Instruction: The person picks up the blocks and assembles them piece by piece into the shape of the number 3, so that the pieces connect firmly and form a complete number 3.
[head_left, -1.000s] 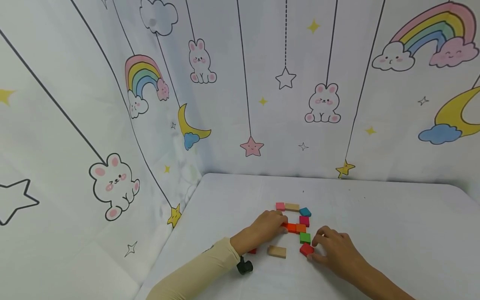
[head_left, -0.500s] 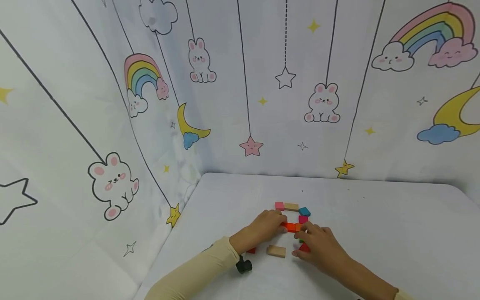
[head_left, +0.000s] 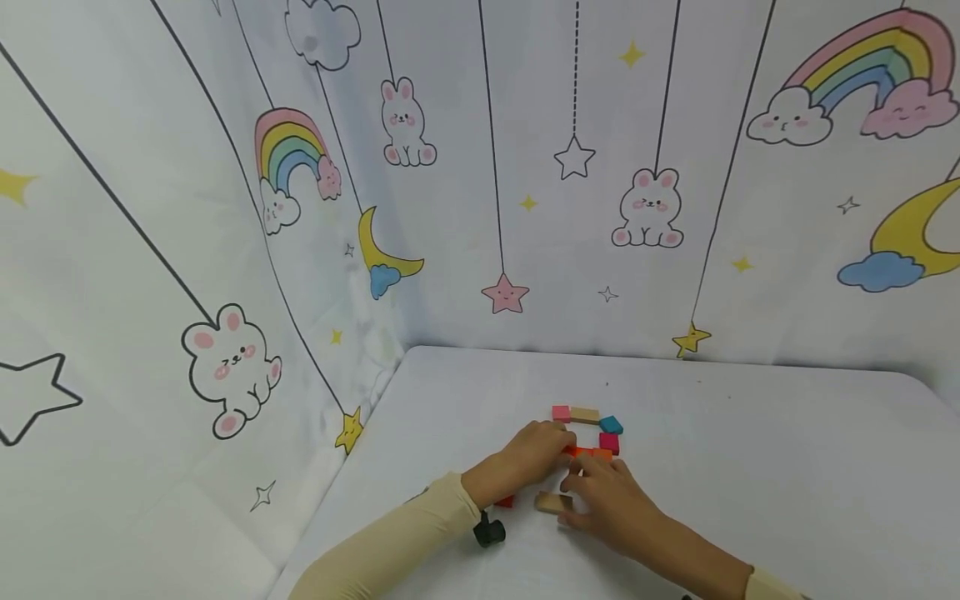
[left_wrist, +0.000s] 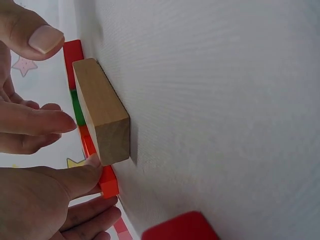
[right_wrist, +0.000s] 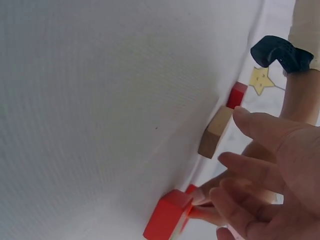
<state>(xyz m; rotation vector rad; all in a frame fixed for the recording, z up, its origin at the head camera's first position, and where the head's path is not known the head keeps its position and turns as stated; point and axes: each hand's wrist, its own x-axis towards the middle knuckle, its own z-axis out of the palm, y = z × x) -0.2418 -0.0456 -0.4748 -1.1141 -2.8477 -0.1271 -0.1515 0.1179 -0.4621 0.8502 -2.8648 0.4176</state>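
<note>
My left hand (head_left: 527, 456) pinches an orange-red block (left_wrist: 109, 183) between thumb and fingers, near the middle of a row of small blocks. Over the near part of the layout is my right hand (head_left: 618, 508), its thumb and fingers spread apart at the right end of a plain wooden block (head_left: 550, 502). In the left wrist view, a gap shows between those right fingertips and the wooden block. A green block (left_wrist: 77, 107) and a red block (left_wrist: 73, 62) lie behind it; in the head view my right hand covers them.
Pink (head_left: 561, 413), plain wood (head_left: 585, 415), blue (head_left: 611, 425) and crimson (head_left: 609, 443) blocks form a curve beyond my hands. A red block (head_left: 506, 502) sits under the left forearm. A dark wrist device (head_left: 489, 530) hangs there. White cloth (head_left: 787, 467) covers the table.
My right hand has moved left from the red block at the right end to beside the plain wooden block. The left hand stays in place on the orange-red block.
</note>
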